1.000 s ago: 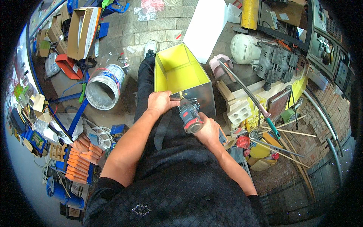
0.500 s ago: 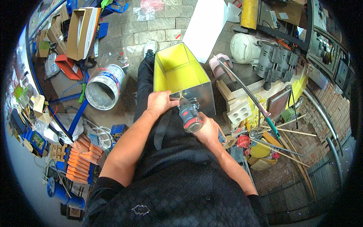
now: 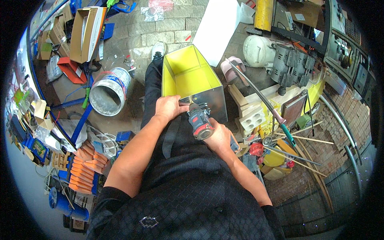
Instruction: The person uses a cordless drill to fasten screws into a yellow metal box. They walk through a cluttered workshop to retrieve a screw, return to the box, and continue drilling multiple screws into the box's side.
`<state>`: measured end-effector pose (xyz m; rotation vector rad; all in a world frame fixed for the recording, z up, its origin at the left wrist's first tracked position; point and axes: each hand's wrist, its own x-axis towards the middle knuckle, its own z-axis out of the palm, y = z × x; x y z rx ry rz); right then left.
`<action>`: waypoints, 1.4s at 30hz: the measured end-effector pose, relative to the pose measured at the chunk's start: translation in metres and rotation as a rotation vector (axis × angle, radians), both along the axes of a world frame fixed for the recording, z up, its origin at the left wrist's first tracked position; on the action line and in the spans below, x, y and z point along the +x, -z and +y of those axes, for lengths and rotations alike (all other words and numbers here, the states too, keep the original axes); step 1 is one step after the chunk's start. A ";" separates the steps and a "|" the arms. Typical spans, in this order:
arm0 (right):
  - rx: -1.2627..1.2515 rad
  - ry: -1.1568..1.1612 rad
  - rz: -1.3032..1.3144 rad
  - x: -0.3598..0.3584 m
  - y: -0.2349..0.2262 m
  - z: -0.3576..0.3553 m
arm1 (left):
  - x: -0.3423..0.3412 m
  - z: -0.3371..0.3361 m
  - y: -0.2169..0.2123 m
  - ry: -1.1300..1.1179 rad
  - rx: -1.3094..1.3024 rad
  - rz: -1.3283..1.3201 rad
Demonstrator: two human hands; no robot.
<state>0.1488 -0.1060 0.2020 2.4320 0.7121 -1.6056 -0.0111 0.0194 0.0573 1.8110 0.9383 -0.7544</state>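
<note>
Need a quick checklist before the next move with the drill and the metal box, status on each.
1. Right hand on the drill: ok, wrapped around its handle.
2. Left hand at the metal box: ok, at its near edge; firmness can't be judged.
3. Left fingers away from the drill's front end: not ok, they look very close beside it.
4. Drill tip seated on the box: cannot tell, too small and partly hidden.
5. Box supported underneath: cannot tell, its underside is hidden.
6. Sleeves away from the drill: ok, short, both forearms bare.
</note>
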 end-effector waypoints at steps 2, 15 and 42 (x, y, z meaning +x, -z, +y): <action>-0.011 -0.007 0.008 0.000 0.000 0.001 | -0.001 0.000 0.001 0.005 0.004 -0.007; 0.015 0.001 0.002 -0.004 0.002 -0.004 | -0.006 -0.006 0.006 -0.004 0.024 -0.012; -0.014 -0.009 -0.008 -0.002 -0.001 0.005 | -0.004 -0.002 0.002 -0.015 0.034 -0.047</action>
